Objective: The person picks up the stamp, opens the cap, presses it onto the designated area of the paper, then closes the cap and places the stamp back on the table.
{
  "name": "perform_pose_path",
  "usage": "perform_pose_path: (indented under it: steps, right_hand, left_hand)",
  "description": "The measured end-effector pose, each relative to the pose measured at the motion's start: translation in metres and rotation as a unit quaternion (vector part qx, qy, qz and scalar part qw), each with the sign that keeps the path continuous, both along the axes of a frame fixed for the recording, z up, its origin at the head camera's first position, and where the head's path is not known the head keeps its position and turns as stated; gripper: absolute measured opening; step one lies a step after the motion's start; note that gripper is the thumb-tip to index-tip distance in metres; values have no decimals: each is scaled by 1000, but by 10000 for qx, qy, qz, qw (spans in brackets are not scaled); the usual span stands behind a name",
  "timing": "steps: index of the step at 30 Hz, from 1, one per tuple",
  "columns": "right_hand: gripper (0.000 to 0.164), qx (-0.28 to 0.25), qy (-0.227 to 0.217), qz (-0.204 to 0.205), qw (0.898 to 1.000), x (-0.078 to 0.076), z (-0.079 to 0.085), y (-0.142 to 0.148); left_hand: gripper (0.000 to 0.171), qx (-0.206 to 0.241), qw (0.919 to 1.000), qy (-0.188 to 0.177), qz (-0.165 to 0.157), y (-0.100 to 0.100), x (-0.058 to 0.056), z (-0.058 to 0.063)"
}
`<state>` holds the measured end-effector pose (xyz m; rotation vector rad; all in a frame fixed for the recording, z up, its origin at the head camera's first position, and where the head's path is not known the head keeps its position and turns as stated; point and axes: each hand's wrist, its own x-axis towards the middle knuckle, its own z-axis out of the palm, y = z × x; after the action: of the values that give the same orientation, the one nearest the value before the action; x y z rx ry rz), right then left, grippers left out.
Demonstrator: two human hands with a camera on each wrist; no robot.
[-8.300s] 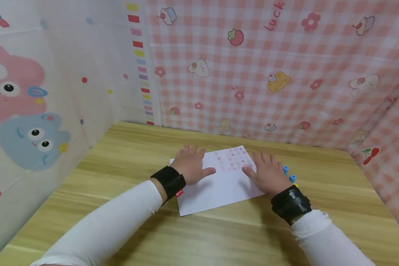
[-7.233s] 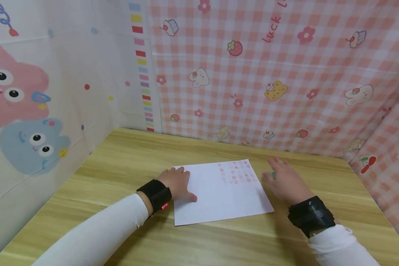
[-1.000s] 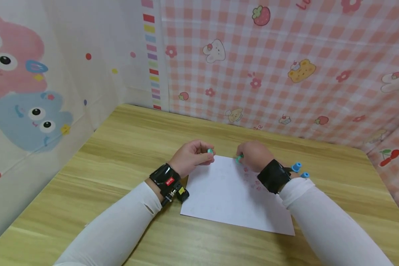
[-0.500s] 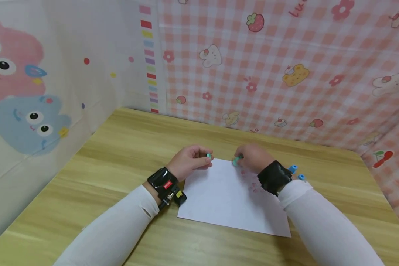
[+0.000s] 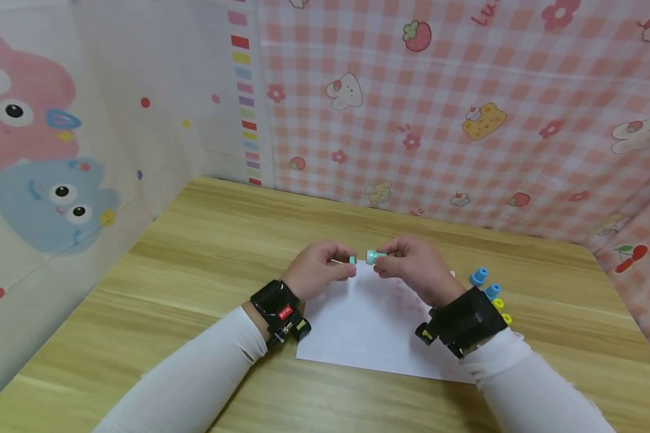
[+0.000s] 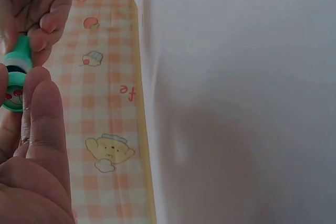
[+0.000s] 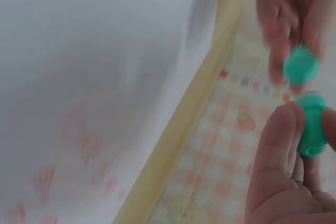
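My left hand (image 5: 316, 270) pinches a small green cap (image 5: 352, 260) between thumb and fingers; a cherry picture shows on it in the left wrist view. Facing it, my right hand (image 5: 417, 267) grips the narrow handle of a green toy stamp (image 5: 376, 257), its wide end turned left toward the cap. In the head view a small gap separates cap and stamp. Both are above the far edge of a white sheet of paper (image 5: 357, 325). Reddish prints (image 7: 89, 145) mark part of the sheet, partly hidden by my right hand in the head view.
Two blue stamps (image 5: 479, 276) and yellow ones (image 5: 504, 317) stand on the wooden table (image 5: 211, 228) beside my right wrist. A pink checked cloth (image 5: 390, 120) hangs behind the table, and a white cartoon cloth (image 5: 179, 72) at the left.
Seconds ago both hands lay flat on the paper, holding nothing visible. Over the last half second my right hand has turned, bringing the stamp level to face the cap, and uncovered the yellow stamps.
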<state>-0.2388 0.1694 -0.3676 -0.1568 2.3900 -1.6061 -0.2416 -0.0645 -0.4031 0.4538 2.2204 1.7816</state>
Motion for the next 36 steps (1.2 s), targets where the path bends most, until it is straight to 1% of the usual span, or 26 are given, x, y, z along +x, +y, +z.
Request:
perform_pose_path:
  steps: [1, 4, 13, 17, 21, 30, 33, 36]
  right_hand:
    - [26, -113, -41, 44, 9999, 2, 0, -2]
    - [25, -159, -44, 112, 9998, 7, 0, -8]
    - [21, -163, -51, 221, 9996, 12, -2, -14]
    - [21, -32, -62, 223, 9997, 13, -1, -15]
    - [20, 252, -22, 196, 9995, 13, 1, -16]
    - [14, 826, 311, 181, 9959, 15, 0, -24]
    - [14, 1292, 456, 266, 9902, 14, 4, -26]
    - [18, 1746, 583, 471, 9818, 7, 9, -26]
  left_hand:
    - [31, -10, 10000, 17, -6, 1, 1, 1]
    - [27, 10, 10000, 63, -3, 3, 4, 2]
    - [22, 33, 9999, 108, 1, 5, 7, 1]
    - [19, -31, 9999, 113, 36, 5, 6, 1]
    - [17, -89, 9999, 109, 64, 4, 7, 2]
    - [15, -312, 9995, 63, 21, 1, 6, 5]
    - [17, -403, 9991, 150, -49, -1, 4, 5]
    - [24, -570, 9977, 320, -155, -3, 2, 6]
